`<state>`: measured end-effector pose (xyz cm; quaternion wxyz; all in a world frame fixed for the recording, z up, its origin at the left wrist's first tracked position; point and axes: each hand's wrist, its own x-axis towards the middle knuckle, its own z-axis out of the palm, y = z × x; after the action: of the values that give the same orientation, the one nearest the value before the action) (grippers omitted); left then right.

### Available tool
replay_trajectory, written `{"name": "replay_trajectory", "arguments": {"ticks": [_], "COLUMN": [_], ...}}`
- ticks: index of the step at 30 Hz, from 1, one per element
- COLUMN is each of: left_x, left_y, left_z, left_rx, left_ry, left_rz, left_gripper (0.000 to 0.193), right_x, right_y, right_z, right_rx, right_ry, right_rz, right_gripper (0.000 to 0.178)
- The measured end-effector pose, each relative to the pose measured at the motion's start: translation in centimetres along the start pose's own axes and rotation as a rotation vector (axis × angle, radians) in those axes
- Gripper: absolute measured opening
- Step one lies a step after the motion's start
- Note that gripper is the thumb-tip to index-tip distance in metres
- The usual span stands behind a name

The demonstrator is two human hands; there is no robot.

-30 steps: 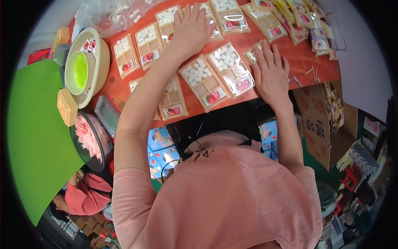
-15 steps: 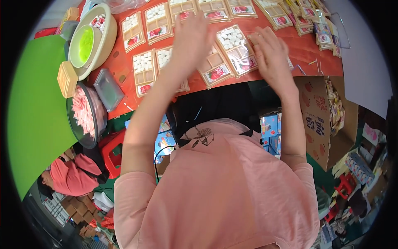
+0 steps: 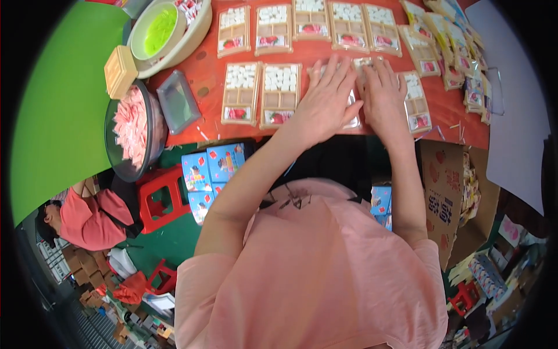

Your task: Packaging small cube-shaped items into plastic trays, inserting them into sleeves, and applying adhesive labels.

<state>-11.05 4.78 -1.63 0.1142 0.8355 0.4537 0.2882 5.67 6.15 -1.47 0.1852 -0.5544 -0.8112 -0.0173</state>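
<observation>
Since the earlier frames, your left hand (image 3: 328, 104) has come down from the back row to the front row, so now it lies close beside your right hand (image 3: 382, 99). You keep the left one palm down, its fingers long and near to each other, the thumb set apart toward the right hand. Your right hand has its fingers a little bent and slightly parted; its thumb is partly hidden, so I cannot tell if it pinches anything. Under and between both hands you have a film-covered tray (image 3: 351, 120) — mostly hidden, with glare on its visible part. To the left of your hands stand two front trays (image 3: 281, 96), and just right of them is another tray (image 3: 415, 102); white pieces fill their upper part, and a strawberry picture sits at the near end. Behind, five similar trays make the back row (image 3: 349, 26) on the red bench (image 3: 325, 51). At your right lies a pile of packets (image 3: 453, 49). At your left you have a cream basin (image 3: 185, 51), a grey container (image 3: 178, 102) and a dark bowl (image 3: 156, 116) with pink packets (image 3: 131, 128).
</observation>
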Motion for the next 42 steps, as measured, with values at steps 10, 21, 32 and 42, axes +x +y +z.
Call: {"name": "replay_trajectory", "arguments": {"ticks": [10,21,32,42], "left_x": [-8.7,-7.7,-9.0,-9.7], "left_y": [-7.8,-6.8,-7.4,-6.0], "left_z": [-6.3,-4.4,-3.7,-4.8], "left_rx": [0.548,0.547,0.459,0.343], "left_ry": [-0.002,0.052,0.432,0.401], "left_rz": [-0.487,-0.574,-0.406,-0.354], "left_gripper": [0.051,0.047,0.024,0.022], "right_x": [1.6,2.3,0.9,1.4], "right_y": [-13.5,-11.7,-9.2,-7.3], "right_z": [4.9,4.2,2.5,1.8], "right_rx": [0.252,0.225,0.157,0.197], "right_ry": [-0.091,-0.048,-0.031,-0.154], "right_rz": [-0.230,-0.305,-0.158,-0.067], "right_gripper": [0.048,0.050,0.047,0.049]}}
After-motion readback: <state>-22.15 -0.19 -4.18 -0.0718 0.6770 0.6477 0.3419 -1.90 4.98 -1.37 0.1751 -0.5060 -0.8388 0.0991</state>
